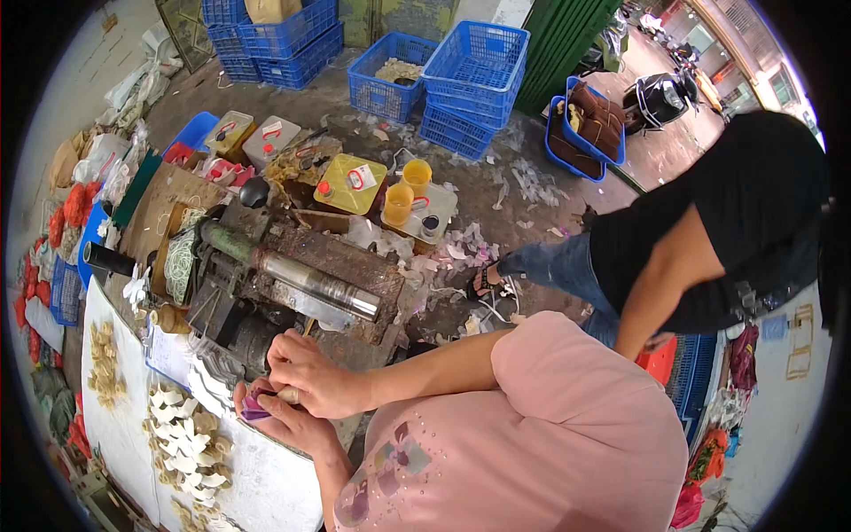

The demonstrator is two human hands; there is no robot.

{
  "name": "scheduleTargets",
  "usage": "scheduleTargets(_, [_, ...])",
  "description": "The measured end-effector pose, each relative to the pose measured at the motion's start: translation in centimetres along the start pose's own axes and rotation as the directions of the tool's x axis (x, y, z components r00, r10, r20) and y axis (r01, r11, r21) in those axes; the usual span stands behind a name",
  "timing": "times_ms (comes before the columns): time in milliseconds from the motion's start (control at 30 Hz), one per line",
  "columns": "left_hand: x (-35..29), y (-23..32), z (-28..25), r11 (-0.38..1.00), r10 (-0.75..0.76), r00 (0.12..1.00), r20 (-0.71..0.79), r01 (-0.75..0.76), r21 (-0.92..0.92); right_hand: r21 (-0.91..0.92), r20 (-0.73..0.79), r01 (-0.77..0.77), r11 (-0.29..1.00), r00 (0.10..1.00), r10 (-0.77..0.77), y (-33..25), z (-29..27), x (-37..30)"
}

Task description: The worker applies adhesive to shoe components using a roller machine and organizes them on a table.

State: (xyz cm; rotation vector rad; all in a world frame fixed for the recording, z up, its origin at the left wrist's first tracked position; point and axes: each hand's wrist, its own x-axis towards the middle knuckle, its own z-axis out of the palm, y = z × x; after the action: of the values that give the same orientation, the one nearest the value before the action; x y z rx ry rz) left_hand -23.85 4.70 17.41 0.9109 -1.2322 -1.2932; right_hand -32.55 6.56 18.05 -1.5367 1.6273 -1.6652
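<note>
My left hand (297, 427) is closed around a small purple piece of cloth or film (255, 405), with a small cream rounded piece (289, 395) beside it. Bent over the same spot, my right hand (312, 379) has its fingers curled onto the cream piece. Both hands are close together over the edge of a white tabletop (266, 479). Just beyond them is a greasy machine with a shiny metal roller (319, 285) and a green housing (229, 241). On the tabletop to the left lie many small white and cream curved pieces (184, 439).
Yellow and white jugs (350, 184) and two yellow cups (416, 175) stand past the machine. Blue crates (474, 62) are stacked at the back. A person in a black shirt (709, 222) bends at the right. Scraps (461, 244) litter the floor.
</note>
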Motion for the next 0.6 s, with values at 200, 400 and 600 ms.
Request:
scheduleTargets(200, [1.0, 0.9, 3.0, 0.953, -0.171, 0.985, -0.023, 0.16, -0.258, 0.248, 0.077, -0.114, 0.962, 0.992, 0.097, -0.3, -6.5, 1.3])
scheduleTargets(400, [2.8, -1.9, -3.3, 0.938, -0.347, 0.938, 0.02, 0.347, -0.002, -0.071, 0.211, -0.332, 0.941, 0.917, 0.339, 3.0, -16.0, 7.5])
scheduleTargets(600, [1.0, -2.9, 1.2, 0.884, -0.325, 0.937, 0.131, 0.252, 0.395, -0.543, 0.521, -0.128, 0.83, 0.724, 0.452, 9.0, -19.7, 9.8])
